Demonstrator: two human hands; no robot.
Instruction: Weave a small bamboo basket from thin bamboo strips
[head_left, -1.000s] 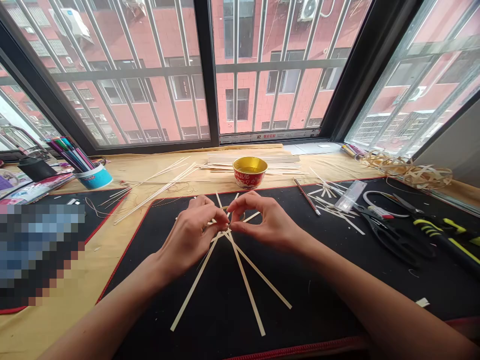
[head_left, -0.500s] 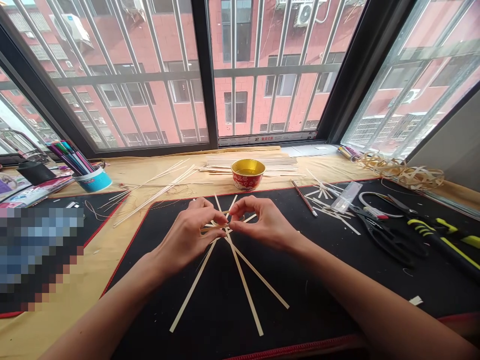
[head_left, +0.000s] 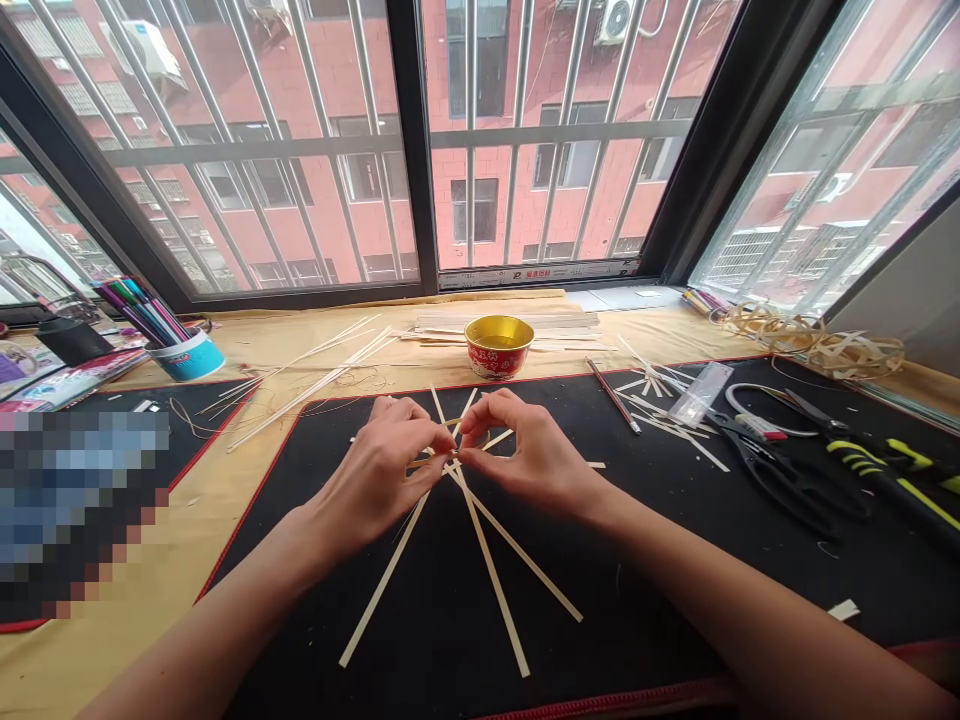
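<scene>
Several flat, pale bamboo strips (head_left: 490, 580) fan out across the black mat (head_left: 300, 620), crossing one another under my fingertips. My left hand (head_left: 390, 450) is closed, its thumb and index finger pinching a thin, tan bamboo strip (head_left: 420, 463) that curves above the crossing. Opposite it, my right hand (head_left: 536, 455) pinches the same thin strip, with its fingertips nearly touching those of the left. The fingers hide most of the crossing and the strip's ends.
Beyond my hands stands a red bowl (head_left: 499, 358) with a yellow inside. To the right lie a pencil (head_left: 613, 397), short strip offcuts (head_left: 675, 415), a clear plastic packet (head_left: 699, 394) and black pliers (head_left: 780, 480). A pen cup (head_left: 187, 357) stands at the left.
Both hands stay pinched at the crossing, with only tiny finger shifts. The whole view has moved slightly, and the strips keep nearly the same layout.
</scene>
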